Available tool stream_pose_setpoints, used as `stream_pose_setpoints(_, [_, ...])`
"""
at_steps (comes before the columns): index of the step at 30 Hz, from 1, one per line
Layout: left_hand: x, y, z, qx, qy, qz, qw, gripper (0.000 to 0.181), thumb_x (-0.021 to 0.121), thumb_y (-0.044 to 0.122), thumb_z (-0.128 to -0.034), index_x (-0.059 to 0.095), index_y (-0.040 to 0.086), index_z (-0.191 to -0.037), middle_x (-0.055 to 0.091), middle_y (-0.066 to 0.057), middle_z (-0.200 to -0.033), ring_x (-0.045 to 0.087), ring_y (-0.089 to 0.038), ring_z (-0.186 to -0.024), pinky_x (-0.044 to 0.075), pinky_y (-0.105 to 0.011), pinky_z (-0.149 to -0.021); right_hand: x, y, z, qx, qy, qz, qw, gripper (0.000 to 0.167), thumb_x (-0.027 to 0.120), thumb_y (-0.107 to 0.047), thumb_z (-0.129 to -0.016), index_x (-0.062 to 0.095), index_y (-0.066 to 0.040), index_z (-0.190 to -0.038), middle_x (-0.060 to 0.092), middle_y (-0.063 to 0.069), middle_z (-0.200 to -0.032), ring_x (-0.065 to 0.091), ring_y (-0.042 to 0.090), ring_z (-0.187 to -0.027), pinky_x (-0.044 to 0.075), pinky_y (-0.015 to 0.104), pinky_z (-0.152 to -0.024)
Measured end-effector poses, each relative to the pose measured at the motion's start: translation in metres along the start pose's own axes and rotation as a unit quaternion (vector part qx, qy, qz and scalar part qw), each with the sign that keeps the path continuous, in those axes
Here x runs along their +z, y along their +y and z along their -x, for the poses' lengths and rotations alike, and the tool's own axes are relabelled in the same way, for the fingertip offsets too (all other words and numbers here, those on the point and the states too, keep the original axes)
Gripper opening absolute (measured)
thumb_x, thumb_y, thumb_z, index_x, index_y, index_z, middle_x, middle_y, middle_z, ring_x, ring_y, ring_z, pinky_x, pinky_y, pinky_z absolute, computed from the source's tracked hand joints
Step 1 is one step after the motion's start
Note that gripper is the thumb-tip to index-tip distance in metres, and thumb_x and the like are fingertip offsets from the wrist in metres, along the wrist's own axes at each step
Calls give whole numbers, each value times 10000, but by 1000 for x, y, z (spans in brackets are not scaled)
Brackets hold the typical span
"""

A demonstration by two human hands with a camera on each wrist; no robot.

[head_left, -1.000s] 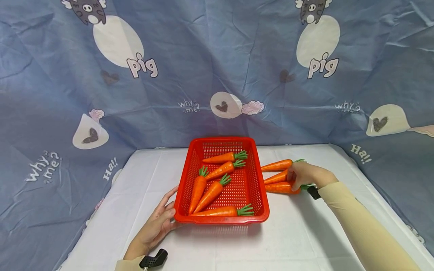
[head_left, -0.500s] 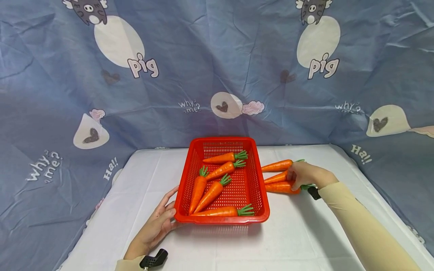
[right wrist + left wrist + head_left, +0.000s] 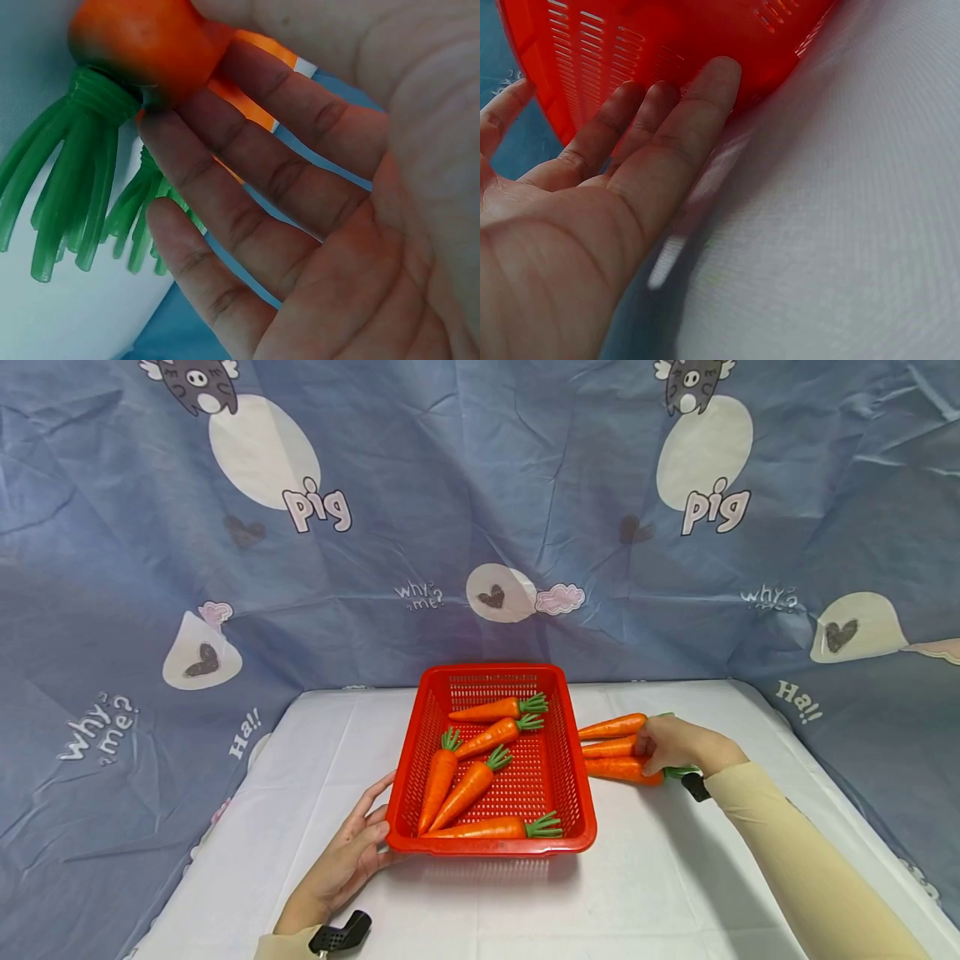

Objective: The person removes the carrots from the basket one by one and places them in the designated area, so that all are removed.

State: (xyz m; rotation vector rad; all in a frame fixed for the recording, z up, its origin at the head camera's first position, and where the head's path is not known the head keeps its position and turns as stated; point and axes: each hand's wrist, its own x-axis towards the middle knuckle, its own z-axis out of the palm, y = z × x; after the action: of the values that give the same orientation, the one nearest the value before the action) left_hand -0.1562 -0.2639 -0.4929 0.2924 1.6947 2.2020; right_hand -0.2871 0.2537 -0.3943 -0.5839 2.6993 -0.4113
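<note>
In the head view, a red plastic basket point(image 3: 491, 849) holds several orange carrots with green tops, such as the front carrot point(image 3: 487, 828). My left hand point(image 3: 347, 860) rests at its near left corner, thumb by the rim; the left wrist view shows the extended fingers point(image 3: 679, 124) against the basket's side. To the right of the basket, three carrots lie side by side on the table. My right hand point(image 3: 678, 747) pinches the nearest carrot point(image 3: 618, 769) by its thick end, as the right wrist view of that carrot point(image 3: 150, 45) shows. The middle carrot point(image 3: 609, 748) is partly hidden behind my hand.
The farthest loose carrot point(image 3: 613, 727) lies close to the basket's right wall. A white cloth covers the table point(image 3: 525, 910). A blue patterned curtain point(image 3: 420, 543) hangs behind it and along both sides.
The nearest loose carrot has shifted slightly away from me at my right hand. The middle carrot's tip has swung a little toward the back. The left hand and basket have stayed still.
</note>
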Motion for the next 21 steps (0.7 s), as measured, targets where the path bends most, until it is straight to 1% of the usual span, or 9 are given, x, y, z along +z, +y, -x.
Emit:
stream_pose_setpoints(6, [1,1,1,35,-52,49,10000,728,495,121,-1094,170,313,-1717,540,46,-1551,645,-168,-1339,594,-474,-1046,0,0,1,-37,71,-25,10000,213,871,-24,-803,759,12,-981,753,80,-914,663,175,-842,584,367,-815])
stream_pose_setpoints(8, [1,1,2,56,-69,41,10000,728,495,122,-1094,169,309,-1717,543,48,-1550,644,-169,-1340,594,-471,-1045,0,-1,0,13,73,-35,10000,219,876,-29,-804,762,8,-988,755,78,-926,664,172,-852,583,368,-823])
stream_pose_setpoints(15, [3,4,3,119,-91,6,9999,731,499,126,-1094,164,301,-1719,536,45,-1560,637,-171,-1353,594,-472,-1041,0,0,1,-75,144,90,9998,230,876,-43,-783,769,3,-981,749,72,-920,642,169,-836,570,367,-813])
stream_pose_setpoints(17, [4,4,3,121,-88,2,9999,728,497,123,-1093,167,300,-1718,537,41,-1556,638,-173,-1352,594,-472,-1040,-1,0,1,-89,146,136,9998,227,879,-59,-787,771,-3,-979,745,63,-909,634,165,-826,565,361,-803])
stream_pose_setpoints(21, [4,4,3,106,-100,8,9999,729,500,129,-1093,168,302,-1718,545,42,-1549,636,-173,-1351,594,-468,-1043,-2,-1,0,10,64,113,9999,222,887,-125,-831,783,-22,-998,740,38,-891,623,159,-806,550,342,-779])
